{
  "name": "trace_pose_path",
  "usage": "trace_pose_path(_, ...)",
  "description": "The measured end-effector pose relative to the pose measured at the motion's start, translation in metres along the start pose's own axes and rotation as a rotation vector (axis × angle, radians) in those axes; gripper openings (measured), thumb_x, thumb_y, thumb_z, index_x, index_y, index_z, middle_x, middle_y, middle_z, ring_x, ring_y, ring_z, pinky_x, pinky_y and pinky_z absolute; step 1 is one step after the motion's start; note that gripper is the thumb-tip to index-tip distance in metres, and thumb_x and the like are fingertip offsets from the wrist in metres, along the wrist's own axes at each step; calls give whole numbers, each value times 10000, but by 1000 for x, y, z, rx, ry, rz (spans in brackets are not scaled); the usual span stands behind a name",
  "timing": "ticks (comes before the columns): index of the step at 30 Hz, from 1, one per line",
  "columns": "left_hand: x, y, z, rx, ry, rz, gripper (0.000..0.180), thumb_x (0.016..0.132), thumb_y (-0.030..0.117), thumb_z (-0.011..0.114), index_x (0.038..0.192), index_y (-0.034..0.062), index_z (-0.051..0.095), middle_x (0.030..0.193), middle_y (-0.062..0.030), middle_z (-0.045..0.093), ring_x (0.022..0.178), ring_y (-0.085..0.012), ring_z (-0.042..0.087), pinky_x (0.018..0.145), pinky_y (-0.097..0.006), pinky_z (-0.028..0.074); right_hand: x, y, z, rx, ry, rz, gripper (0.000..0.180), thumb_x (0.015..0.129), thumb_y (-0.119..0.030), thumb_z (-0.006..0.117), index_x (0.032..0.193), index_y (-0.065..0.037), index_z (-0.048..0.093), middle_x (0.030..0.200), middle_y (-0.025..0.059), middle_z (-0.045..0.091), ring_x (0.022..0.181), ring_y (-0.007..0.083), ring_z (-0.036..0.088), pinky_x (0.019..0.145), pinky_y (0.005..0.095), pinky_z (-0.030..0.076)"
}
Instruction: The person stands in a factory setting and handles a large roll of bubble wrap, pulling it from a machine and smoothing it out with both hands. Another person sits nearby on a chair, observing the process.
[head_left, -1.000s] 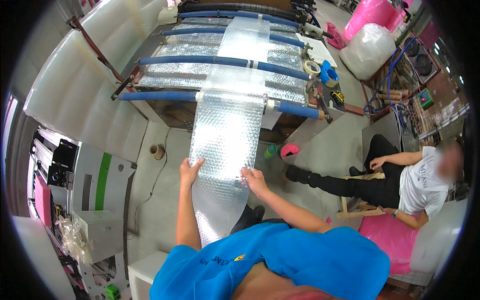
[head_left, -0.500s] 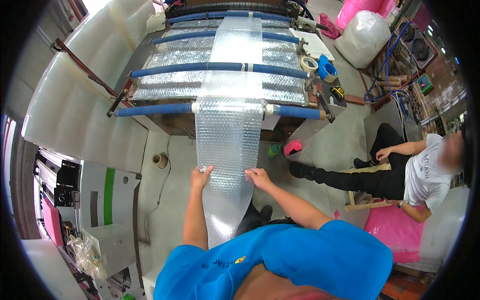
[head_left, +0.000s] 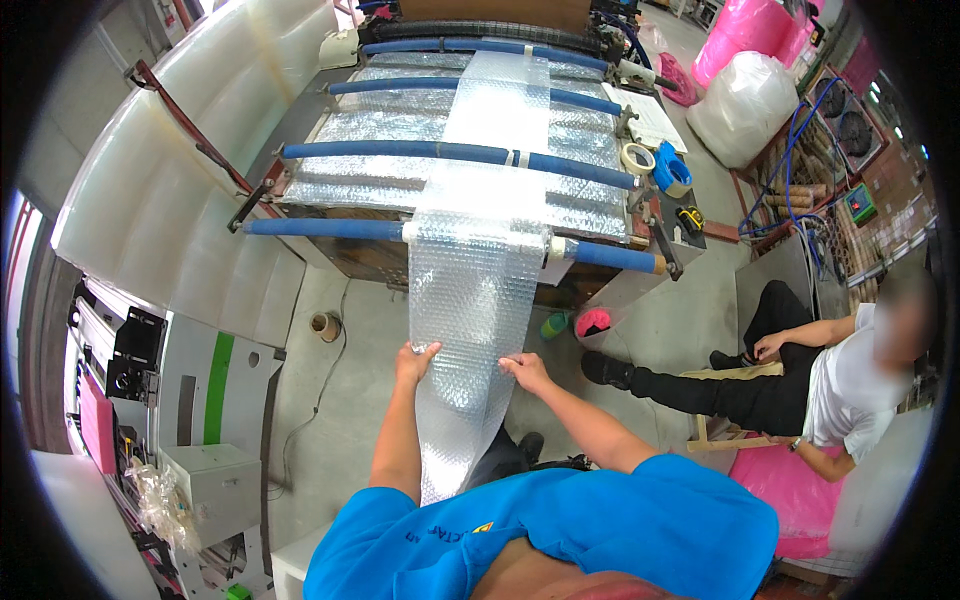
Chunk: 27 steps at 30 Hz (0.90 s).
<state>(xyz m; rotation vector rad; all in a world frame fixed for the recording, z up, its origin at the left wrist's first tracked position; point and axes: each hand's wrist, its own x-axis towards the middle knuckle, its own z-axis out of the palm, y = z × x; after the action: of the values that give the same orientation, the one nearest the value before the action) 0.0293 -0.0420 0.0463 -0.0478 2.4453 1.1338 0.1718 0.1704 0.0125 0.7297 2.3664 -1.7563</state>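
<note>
A long strip of clear bubble wrap (head_left: 470, 300) runs over the blue rollers and hangs down toward me, its lower end passing in front of my body. My left hand (head_left: 414, 364) pinches its left edge, thumb on top. At the right edge, my right hand (head_left: 526, 371) is closed on the same strip, thumb and forefinger together. Between the two hands the strip is fairly flat, and below them it narrows and shines. The nearest blue roller (head_left: 330, 229) crosses behind the strip, with white collars beside it.
Tape rolls (head_left: 637, 158) and a tape measure (head_left: 690, 217) lie on the machine's right side. Beyond sits a person (head_left: 840, 370) with legs stretched toward the machine. A brown cardboard core (head_left: 325, 325) and a cable are on the floor at left, near a white-and-green machine (head_left: 215, 390).
The whole view has shifted, so the machine sits slightly lower and further right. Both hands keep their hold on the strip's edges, at nearly the same spots relative to my body.
</note>
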Motion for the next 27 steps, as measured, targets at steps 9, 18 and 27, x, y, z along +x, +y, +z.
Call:
trace_pose_path(9, -9, -6, 2, -54, -19, 2, 606, 588, 386, 699, 982, -35, 513, 921, -160, 581, 874, -253, 558, 758, -324, 422, -7, 13, 9, 26, -13, 53, 263, 746, -289, 577, 761, -32, 630, 669, 30, 602, 599, 91, 526, 565, 237, 425)
trace_pose_path(18, 42, 72, -9, -156, 52, 158, 593, 581, 392, 703, 967, -21, 522, 908, -149, 585, 854, -237, 561, 742, -319, 424, 51, -39, -36, 42, 185, -46, 303, 754, -298, 567, 806, -3, 611, 723, 41, 601, 648, 89, 534, 606, 217, 415)
trace_pose_path(27, 31, 128, -36, -254, 232, 244, 566, 523, 384, 737, 874, -8, 527, 835, -136, 591, 781, -206, 568, 694, -307, 437, 39, -122, -53, 497, 210, -61, 314, 755, -286, 580, 853, 13, 571, 764, 35, 583, 669, 96, 522, 615, 228, 416)
